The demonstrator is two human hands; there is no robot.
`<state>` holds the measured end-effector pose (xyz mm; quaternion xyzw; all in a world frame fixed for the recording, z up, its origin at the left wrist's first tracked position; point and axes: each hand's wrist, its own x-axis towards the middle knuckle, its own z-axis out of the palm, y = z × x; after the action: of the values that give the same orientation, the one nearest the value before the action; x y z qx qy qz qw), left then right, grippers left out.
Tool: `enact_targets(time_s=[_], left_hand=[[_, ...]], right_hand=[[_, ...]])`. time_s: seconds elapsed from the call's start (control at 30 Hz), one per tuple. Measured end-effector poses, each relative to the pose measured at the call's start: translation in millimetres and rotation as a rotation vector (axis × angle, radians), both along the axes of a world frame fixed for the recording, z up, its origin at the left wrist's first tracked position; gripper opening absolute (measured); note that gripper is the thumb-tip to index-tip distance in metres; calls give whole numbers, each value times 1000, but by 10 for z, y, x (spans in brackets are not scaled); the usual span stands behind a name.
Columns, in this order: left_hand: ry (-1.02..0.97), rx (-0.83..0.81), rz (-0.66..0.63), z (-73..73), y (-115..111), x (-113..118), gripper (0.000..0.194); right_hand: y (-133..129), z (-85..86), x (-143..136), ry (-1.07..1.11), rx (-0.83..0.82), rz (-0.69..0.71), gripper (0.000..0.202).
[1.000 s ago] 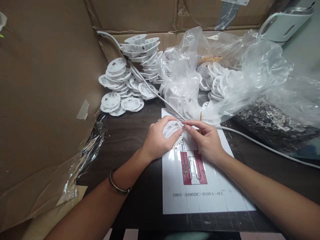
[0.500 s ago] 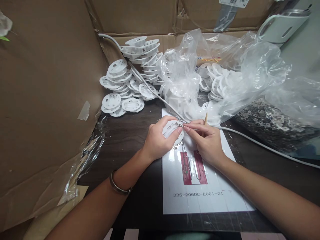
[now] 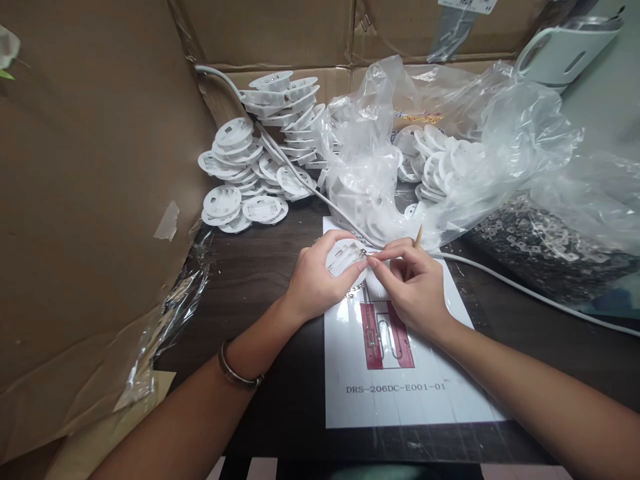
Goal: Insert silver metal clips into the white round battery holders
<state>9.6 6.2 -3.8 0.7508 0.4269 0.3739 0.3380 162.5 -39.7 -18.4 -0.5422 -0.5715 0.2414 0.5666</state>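
Note:
My left hand (image 3: 323, 275) is closed around a round white plastic disc (image 3: 342, 257) with slots and raised walls, tilted above a printed sheet (image 3: 400, 410). Its thumb presses near the disc's right edge, where a small shiny metal piece (image 3: 362, 253) shows. My right hand (image 3: 416, 283) is closed, thumb and forefinger pinched at that same edge. A thin wooden stick (image 3: 419, 236) pokes up from behind its fingers; the rest is mostly hidden. Whether the fingertips also grip a metal piece is too small to tell. Several tiny metal parts (image 3: 356, 291) lie on the sheet below the disc.
Stacks of white discs (image 3: 233, 150) stand at the back left. A clear plastic bag (image 3: 370, 147) holds more discs, and another bag of small metal parts (image 3: 555, 240) lies to the right. A white cable (image 3: 530, 288) crosses the table. Cardboard (image 3: 100, 200) walls the left side.
My right hand has rolled slightly and its stick has shifted a little to the right. The left thumb has moved slightly, uncovering more of the metal piece at the disc's edge.

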Motion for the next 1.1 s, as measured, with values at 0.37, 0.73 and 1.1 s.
enact_targets(time_s=[0.37, 0.73, 1.1], left_hand=[[-18, 26, -24, 4, 5, 1, 15], [-13, 40, -8, 6, 3, -5, 15], [-12, 29, -18, 17, 11, -8, 15]], right_hand=[[3, 9, 20, 29, -99, 77, 9], [8, 27, 24, 121, -187, 103, 14], [33, 24, 52, 236, -317, 152, 18]])
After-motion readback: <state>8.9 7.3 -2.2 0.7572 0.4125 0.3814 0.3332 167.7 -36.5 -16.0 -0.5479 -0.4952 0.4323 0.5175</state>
